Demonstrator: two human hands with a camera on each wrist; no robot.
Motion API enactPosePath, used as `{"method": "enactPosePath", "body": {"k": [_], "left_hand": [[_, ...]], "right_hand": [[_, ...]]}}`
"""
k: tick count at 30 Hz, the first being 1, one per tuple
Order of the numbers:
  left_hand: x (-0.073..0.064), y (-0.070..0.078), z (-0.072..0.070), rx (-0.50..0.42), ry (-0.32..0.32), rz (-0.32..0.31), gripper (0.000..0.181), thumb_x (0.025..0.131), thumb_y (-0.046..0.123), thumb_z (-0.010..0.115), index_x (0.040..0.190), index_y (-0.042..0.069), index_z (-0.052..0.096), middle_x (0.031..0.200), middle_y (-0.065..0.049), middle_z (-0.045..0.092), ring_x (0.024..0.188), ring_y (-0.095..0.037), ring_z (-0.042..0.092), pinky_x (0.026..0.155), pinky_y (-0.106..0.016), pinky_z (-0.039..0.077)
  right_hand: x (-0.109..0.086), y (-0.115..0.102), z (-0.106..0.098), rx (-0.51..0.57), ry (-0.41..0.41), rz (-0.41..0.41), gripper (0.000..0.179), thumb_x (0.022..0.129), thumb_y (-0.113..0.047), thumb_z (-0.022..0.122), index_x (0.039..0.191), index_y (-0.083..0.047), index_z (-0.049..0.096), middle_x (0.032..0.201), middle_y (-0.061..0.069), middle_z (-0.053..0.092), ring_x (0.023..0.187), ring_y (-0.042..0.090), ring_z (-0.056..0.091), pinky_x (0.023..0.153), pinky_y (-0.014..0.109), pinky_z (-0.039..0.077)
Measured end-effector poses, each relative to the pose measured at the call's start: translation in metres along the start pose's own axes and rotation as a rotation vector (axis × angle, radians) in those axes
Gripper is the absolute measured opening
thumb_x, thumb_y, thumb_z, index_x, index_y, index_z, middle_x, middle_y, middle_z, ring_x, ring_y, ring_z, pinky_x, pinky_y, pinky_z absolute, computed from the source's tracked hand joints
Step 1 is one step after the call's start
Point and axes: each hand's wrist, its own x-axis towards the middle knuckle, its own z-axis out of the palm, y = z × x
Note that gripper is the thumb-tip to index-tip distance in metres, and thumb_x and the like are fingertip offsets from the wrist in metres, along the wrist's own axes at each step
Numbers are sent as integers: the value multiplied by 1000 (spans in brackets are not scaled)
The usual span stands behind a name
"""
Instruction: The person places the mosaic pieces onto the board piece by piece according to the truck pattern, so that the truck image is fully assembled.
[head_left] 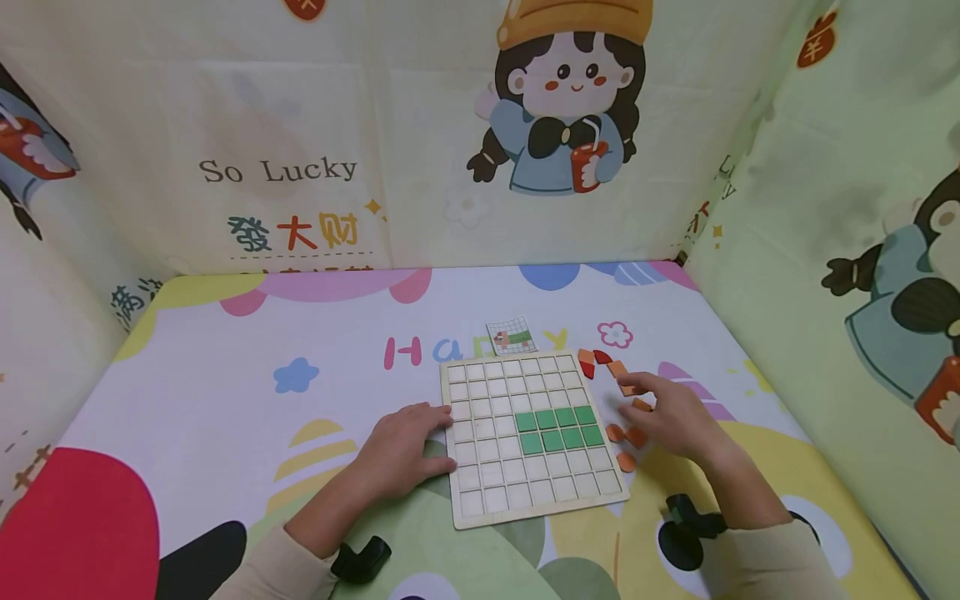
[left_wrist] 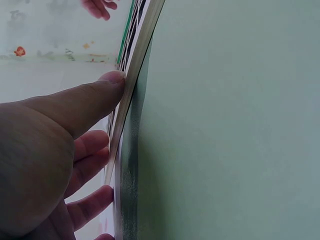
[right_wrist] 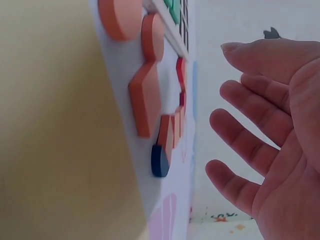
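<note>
While left hand (head_left: pixel 401 446) touches board (head_left: pixel 498 406), right hand (head_left: pixel 670 411) empty, both relaxed, right-wrist view adding blue piece (right_wrist: pixel 159 162)

The place was like a small booth, closed by pale printed cloth (head_left: pixel 420 108) at the back and on both sides. The counter (head_left: pixel 217 400) inside had a colourful surface with a pink flower (head_left: pixel 615 334), a blue star (head_left: pixel 296 376) and large letters (head_left: pixel 389 353). On the back there were a cartoon figure (head_left: pixel 562 92) and the words "So Lucky" (head_left: pixel 277 170). Whether it stood in a home or elsewhere, I could not tell.
</note>
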Motion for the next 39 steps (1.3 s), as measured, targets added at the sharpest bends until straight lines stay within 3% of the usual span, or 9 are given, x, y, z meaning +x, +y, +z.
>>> {"method": "enactPosePath", "body": {"k": [5,14,28,39], "left_hand": [[0,-1,0,-2,1,0,51,83,30,82,126,8,65,138,-4,59,130,-31,49,103,-54,39],[0,1,0,-4,-3,-7,51,83,30,81,126,8,65,138,-3,58,128,-31,51,102,-53,39],[0,2,0,-1,-3,-9,51,83,29,82,126,8,65,137,-4,59,127,-31,51,102,-53,40],[0,2,-1,-6,-8,-18,51,83,29,82,126,8,65,138,-3,59,131,-32,49,104,-54,38]], "right_hand": [[0,5,-2,-17,4,2,42,89,-18,73,127,-4,65,119,19,66,107,39,58,79,47,55],[-5,20,-4,-38,-41,79,44,88,-18,73,128,-3,64,121,23,63,108,41,54,83,54,52],[-8,36,1,-45,2,54,28,86,-11,74,110,3,68,105,16,69,96,37,62,86,55,51],[-8,38,3,-49,10,54,26,87,-13,75,107,3,68,98,11,69,90,31,62,85,52,52]]}}
